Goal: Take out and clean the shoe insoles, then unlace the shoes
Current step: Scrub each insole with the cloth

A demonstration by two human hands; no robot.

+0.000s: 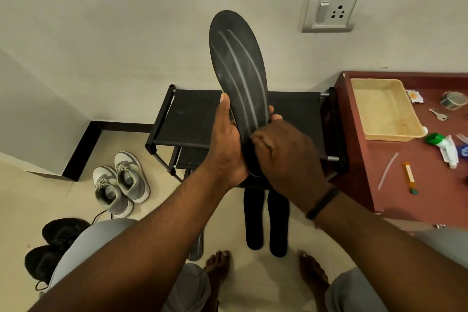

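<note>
A dark grey insole [236, 63] with pale wiped streaks stands upright in front of the wall. My left hand [226, 144] grips its lower left edge, thumb up along the side. At the heel end my right hand [283, 154] is closed, fingertips pressed on the surface; whether it holds a cloth is hidden. Two black insoles [266, 220] lie side by side on the floor between my feet and the rack. A grey and white pair of shoes [120, 182] with laces stands on the floor at left. Closer to me at the lower left is a black pair of shoes [54, 246].
A black shoe rack [190, 116] stands against the wall behind my hands. A red-brown table [395, 172] at right carries a beige tray [385, 111], keys, tape and a green-capped tube. A grey insole [197, 248] lies on the tiles by my left knee.
</note>
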